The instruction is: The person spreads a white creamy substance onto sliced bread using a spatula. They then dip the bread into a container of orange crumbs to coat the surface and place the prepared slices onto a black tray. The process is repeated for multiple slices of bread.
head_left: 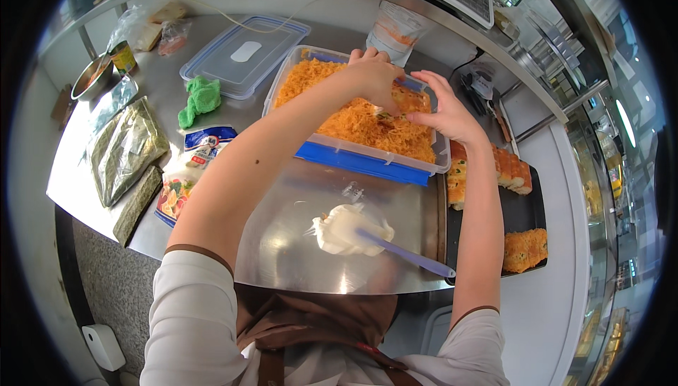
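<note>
A clear plastic tub (318,147) with a blue pad along its near side holds a heap of orange shredded floss (367,125). Inside it, at the right end, sits a browned piece of bread (409,99) with pale cream on its near-left edge. My left hand (376,79) grips this piece from the left and far side, fingers curled. From the right, my right hand (454,112) holds it between thumb and fingers. Nearer me, a mound of white cream (342,229) lies on the metal surface, with a purple-handled spatula (417,262) stuck into it.
To the right, a black tray (519,220) carries bread pieces (510,170) and a floss-coated piece (525,250). Leftward lie a tub lid (244,52), a green cloth (200,100), a seaweed packet (131,147) and a food bag (176,188). A white pouch (393,33) stands behind.
</note>
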The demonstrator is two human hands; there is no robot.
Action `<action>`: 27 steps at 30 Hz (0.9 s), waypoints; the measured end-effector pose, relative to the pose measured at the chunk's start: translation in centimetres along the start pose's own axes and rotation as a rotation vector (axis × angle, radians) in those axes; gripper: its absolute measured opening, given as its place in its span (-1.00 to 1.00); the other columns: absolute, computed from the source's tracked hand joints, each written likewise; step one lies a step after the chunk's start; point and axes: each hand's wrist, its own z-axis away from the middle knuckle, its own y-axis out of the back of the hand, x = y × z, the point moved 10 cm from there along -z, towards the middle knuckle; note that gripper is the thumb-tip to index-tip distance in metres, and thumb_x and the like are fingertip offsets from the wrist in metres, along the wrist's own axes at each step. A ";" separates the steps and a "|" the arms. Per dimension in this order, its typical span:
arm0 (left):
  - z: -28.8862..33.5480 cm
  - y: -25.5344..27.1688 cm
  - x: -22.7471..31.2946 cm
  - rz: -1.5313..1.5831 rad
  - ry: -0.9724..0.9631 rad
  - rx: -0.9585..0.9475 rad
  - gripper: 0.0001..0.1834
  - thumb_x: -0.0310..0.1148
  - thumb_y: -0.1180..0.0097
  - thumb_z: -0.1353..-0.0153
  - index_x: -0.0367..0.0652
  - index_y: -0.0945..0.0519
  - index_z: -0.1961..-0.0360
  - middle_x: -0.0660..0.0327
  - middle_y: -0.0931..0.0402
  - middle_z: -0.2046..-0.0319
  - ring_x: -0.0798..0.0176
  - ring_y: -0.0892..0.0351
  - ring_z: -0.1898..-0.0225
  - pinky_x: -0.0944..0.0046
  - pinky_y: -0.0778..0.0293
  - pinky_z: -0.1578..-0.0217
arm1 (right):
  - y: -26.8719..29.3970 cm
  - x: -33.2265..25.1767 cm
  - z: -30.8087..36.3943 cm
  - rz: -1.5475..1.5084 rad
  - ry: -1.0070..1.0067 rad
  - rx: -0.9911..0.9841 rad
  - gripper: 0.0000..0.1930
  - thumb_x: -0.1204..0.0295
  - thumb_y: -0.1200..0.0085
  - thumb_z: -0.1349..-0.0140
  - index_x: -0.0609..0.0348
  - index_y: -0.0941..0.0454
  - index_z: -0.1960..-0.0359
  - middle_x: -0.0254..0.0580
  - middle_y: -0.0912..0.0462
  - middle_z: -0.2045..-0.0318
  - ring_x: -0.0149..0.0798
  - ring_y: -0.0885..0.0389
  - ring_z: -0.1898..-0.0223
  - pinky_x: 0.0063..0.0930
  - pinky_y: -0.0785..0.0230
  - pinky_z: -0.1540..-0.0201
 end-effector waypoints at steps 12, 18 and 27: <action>7.4 -1.7 -5.2 -0.064 0.149 -0.190 -0.30 0.01 -0.40 0.02 -0.11 -0.59 -0.13 -0.09 -0.60 0.03 -0.10 -0.57 -0.07 0.01 -0.48 -0.10 | -1.0 5.9 0.4 -0.175 -0.146 -0.016 -0.19 0.27 -0.41 -0.08 0.16 -0.29 -0.36 -0.06 -0.35 -0.33 -0.13 -0.16 -0.44 -0.28 -0.02 -0.43; 6.6 -3.7 -3.4 -0.025 0.061 -0.208 -0.44 -0.17 -0.33 0.00 -0.14 -0.60 -0.06 -0.08 -0.61 0.12 -0.10 -0.59 0.02 0.02 -0.52 0.01 | -1.7 5.7 -1.1 0.032 -0.177 0.006 -0.28 0.17 -0.39 -0.07 0.17 -0.42 -0.25 -0.01 -0.50 -0.20 -0.02 -0.24 -0.37 -0.23 -0.02 -0.43; 2.3 -1.6 -1.3 0.396 0.207 0.285 -0.38 -0.19 -0.36 -0.10 -0.29 -0.43 -0.10 -0.22 -0.60 0.10 -0.19 -0.62 0.08 0.02 -0.52 0.06 | -1.2 5.7 -1.7 0.089 -0.110 0.173 -0.42 0.13 -0.41 0.04 0.14 -0.63 -0.02 -0.11 -0.70 0.13 0.01 -0.48 -0.06 -0.19 -0.25 -0.25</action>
